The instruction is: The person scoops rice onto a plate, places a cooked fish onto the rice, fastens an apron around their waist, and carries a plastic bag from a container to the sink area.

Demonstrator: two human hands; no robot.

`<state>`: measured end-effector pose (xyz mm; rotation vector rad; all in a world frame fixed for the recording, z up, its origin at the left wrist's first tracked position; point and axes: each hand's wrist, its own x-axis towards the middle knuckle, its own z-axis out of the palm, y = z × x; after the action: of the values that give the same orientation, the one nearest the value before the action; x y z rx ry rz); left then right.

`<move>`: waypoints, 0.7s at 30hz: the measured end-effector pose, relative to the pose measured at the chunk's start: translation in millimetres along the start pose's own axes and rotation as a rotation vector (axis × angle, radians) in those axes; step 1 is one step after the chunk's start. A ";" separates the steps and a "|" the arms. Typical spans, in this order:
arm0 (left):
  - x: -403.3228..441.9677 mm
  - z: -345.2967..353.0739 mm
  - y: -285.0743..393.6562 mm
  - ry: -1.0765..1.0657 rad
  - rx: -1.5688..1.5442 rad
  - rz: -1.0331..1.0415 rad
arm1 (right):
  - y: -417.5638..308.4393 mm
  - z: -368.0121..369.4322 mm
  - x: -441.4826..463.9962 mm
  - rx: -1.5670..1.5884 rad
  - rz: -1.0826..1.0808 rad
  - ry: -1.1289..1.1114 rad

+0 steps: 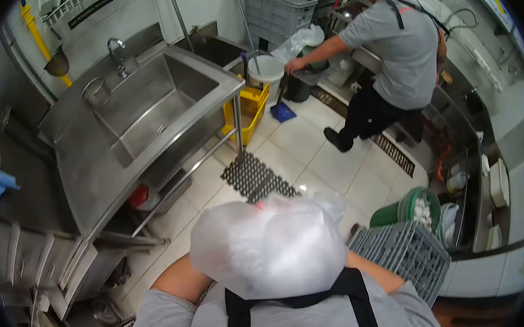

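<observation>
A large, full, whitish translucent plastic bag [275,246] is right in front of my chest, above the tiled floor. Both my forearms reach forward on either side of it, one at its left edge and one at its right. The bag hides both my hands, so their fingers do not show. A small reddish patch shows through the top of the bag.
A steel sink [164,110] stands left, with a yellow mop bucket [248,112] beyond it. A co-worker [389,46] holds a dustpan handle near a blue dustpan [282,112]. Black mat [257,176] ahead; grey crate [401,257] and green bin [388,215] right.
</observation>
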<state>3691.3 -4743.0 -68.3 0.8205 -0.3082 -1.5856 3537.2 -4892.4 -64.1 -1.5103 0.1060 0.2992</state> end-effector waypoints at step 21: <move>333.3 -181.1 304.3 0.576 0.615 0.494 | -79.8 -393.5 287.3 0.293 0.119 -0.132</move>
<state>4044.9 -5073.5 -115.6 1.4960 -0.5373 -0.7386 3879.0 -5248.1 -85.0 -1.1925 0.1293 0.4574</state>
